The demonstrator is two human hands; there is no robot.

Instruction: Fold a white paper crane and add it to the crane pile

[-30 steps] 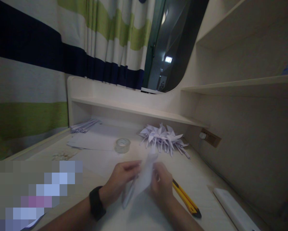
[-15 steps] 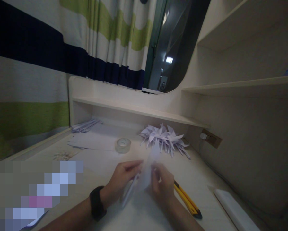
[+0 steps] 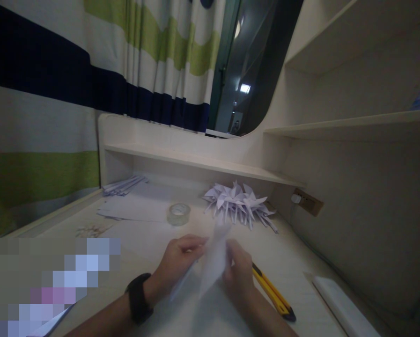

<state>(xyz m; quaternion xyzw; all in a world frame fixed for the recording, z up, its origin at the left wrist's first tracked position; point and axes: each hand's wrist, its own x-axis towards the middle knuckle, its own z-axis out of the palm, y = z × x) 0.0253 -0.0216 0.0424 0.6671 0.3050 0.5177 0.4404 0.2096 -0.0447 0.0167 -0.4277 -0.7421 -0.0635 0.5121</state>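
Note:
Between my hands is a white paper pinwheel (image 3: 213, 264), its blades smeared by motion. My left hand (image 3: 183, 255), with a black watch on its wrist, pinches the pinwheel's left side between thumb and fingers. A thin white paper strip or stick (image 3: 182, 282) slants down below that hand. My right hand (image 3: 238, 267) is closed on the right edge of the paper, its fingertips partly hidden behind it. Just beyond the hands lies a heap of finished-looking paper pinwheels (image 3: 236, 201) with rolled paper sticks. A roll of clear tape (image 3: 178, 214) rests to the left of them.
A yellow utility knife (image 3: 271, 290) lies right of my right hand. Paper sheets (image 3: 136, 206) and a bundle of paper sticks (image 3: 125, 186) are at the back left, with small pale bits (image 3: 92, 230) nearer. A long white box-like object (image 3: 343, 304) is at the right edge.
The paper between my hands has turned, and a broad blade now faces me, reaching lower. Both hands keep their hold and have barely shifted.

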